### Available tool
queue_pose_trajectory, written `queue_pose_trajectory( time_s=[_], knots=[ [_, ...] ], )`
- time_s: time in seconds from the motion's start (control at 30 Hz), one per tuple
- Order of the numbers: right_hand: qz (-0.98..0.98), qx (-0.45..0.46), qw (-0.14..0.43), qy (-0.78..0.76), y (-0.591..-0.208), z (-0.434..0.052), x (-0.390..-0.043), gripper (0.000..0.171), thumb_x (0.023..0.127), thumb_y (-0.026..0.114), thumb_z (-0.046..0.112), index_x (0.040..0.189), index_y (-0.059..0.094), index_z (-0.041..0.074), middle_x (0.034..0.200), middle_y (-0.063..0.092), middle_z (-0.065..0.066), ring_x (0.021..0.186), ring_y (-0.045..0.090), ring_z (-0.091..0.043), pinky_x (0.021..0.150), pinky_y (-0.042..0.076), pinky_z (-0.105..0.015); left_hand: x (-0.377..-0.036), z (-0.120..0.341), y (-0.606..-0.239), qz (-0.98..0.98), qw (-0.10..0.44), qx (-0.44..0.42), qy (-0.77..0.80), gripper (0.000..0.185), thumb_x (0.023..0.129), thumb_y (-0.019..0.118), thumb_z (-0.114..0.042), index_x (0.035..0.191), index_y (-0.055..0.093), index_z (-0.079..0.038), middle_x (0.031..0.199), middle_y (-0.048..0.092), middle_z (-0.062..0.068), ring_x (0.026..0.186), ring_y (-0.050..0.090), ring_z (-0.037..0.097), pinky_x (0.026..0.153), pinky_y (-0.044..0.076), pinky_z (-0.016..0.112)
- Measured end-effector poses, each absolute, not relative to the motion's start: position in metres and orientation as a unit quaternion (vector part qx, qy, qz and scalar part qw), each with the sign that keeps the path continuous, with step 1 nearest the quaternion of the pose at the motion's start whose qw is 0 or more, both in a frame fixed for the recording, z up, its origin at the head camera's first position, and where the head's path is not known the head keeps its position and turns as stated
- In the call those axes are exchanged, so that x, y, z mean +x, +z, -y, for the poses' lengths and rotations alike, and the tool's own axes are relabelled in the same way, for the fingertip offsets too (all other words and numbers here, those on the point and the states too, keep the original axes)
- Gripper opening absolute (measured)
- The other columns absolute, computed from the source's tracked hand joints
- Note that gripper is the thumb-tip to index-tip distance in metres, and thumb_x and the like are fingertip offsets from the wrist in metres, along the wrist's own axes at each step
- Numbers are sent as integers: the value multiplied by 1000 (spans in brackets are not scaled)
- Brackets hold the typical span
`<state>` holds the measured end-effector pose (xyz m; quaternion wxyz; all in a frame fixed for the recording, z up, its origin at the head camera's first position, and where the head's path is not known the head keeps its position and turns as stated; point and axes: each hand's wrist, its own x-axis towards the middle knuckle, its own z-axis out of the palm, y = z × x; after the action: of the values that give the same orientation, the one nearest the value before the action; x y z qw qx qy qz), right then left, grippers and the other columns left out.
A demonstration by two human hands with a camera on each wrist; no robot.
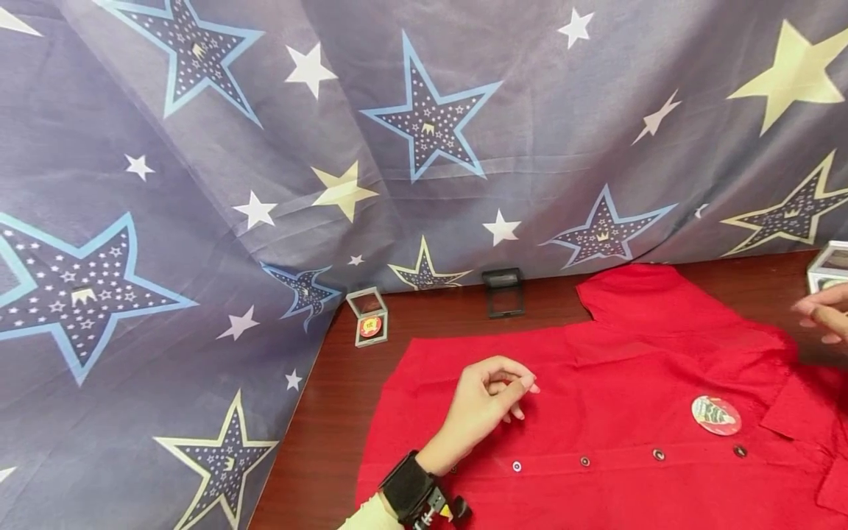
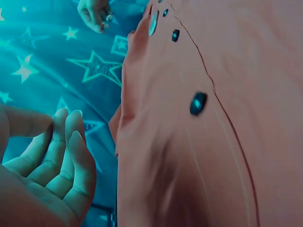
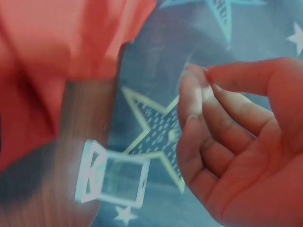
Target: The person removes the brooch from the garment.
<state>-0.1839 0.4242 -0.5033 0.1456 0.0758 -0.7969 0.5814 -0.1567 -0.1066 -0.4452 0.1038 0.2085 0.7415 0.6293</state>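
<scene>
A red short-sleeved shirt with a row of dark buttons lies spread on the brown table. On its chest is a round badge with a green-and-white tree picture. My left hand hovers above the shirt's lower part, fingers loosely curled and thumb near the fingertips; nothing shows between them in the left wrist view. At the right edge my right hand is partly cut off, close to a white-framed case. Its thumb and fingertips meet in the right wrist view, with no held thing visible.
A small pale open case holding a round red-and-yellow badge stands at the table's back left. Near the back edge is an open black case. A grey-blue star-patterned cloth hangs behind and to the left of the table.
</scene>
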Motion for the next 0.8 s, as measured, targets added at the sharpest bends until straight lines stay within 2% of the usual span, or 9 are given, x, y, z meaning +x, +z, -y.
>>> queue_pose_trajectory(
  time_s=[0.07, 0.17, 0.33, 0.47, 0.63, 0.8],
  knots=[
    [793, 94, 140, 585, -478, -396, -167, 69, 96, 47, -14, 92, 72, 50, 81, 70, 30, 70, 64, 15, 50, 48, -11, -157, 101, -444, -742, 108, 217, 626, 13, 98, 71, -16, 107, 73, -6, 96, 76, 17, 62, 63, 52, 49, 50, 28],
    [802, 115, 148, 567, -463, -373, -152, 64, 93, 51, -18, 94, 75, 42, 80, 71, 26, 68, 66, 12, 51, 49, -11, -158, 93, -441, -743, 120, 230, 617, 11, 97, 70, -13, 105, 74, -6, 95, 77, 11, 63, 65, 49, 49, 52, 31],
    [816, 171, 132, 536, -461, -355, -142, 56, 87, 56, -24, 97, 77, 27, 79, 75, 17, 68, 69, 6, 53, 52, -14, -159, 80, -440, -738, 157, 246, 608, 9, 96, 69, -11, 103, 74, -8, 95, 78, 4, 65, 69, 42, 52, 55, 33],
    [833, 207, 107, 502, -460, -344, -137, 46, 84, 61, -24, 95, 77, 17, 77, 75, 11, 67, 69, 3, 54, 53, -16, -160, 63, -441, -736, 175, 255, 602, 9, 97, 70, -14, 103, 74, -8, 94, 78, 9, 63, 71, 30, 53, 57, 34],
    [850, 230, 85, 466, -459, -334, -130, 43, 79, 67, -23, 91, 76, 17, 75, 72, 13, 62, 67, 1, 54, 51, -15, -162, 35, -446, -740, 195, 285, 578, 8, 97, 70, -11, 103, 75, -7, 94, 77, 14, 61, 70, 23, 53, 58, 39],
    [897, 237, 92, 361, -463, -326, -125, 41, 73, 77, -15, 83, 73, 25, 70, 63, 23, 58, 60, 6, 53, 46, -10, -158, 7, -453, -747, 209, 299, 555, 7, 97, 70, -7, 101, 75, -8, 90, 77, 7, 57, 69, 16, 54, 59, 39]
  ],
)
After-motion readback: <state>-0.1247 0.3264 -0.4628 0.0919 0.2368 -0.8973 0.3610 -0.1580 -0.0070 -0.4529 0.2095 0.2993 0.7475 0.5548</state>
